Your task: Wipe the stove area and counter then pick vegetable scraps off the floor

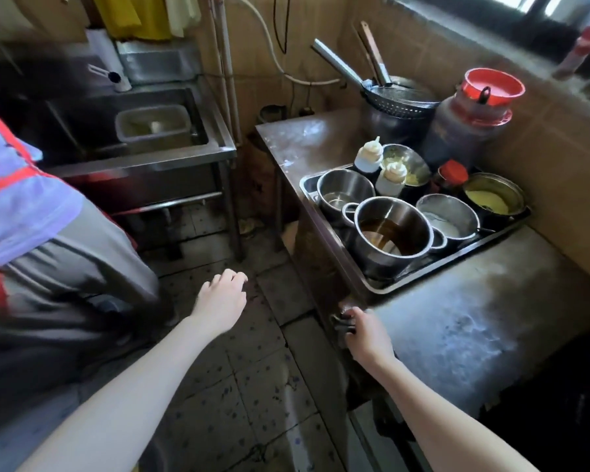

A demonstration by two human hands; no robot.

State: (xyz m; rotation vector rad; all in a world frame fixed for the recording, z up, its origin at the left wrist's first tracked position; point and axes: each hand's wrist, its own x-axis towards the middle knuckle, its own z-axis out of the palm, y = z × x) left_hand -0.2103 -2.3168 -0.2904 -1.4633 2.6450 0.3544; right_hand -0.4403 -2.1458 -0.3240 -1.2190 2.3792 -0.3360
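At counter (457,335) edge, right hand (367,337) gripping dark object (342,323), left hand (220,298) relaxed, empty, above floor (252,386)

A working kitchen, seemingly commercial: a steel sink (143,166) far left, a steel counter (457,318) on the right bearing a tray (423,267) of pots (392,229), squeeze bottles (368,155) and a strainer (399,97), tiled wall (542,141), stained tiled floor (252,369).

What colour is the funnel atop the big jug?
Red: the funnel shows best in the head view.
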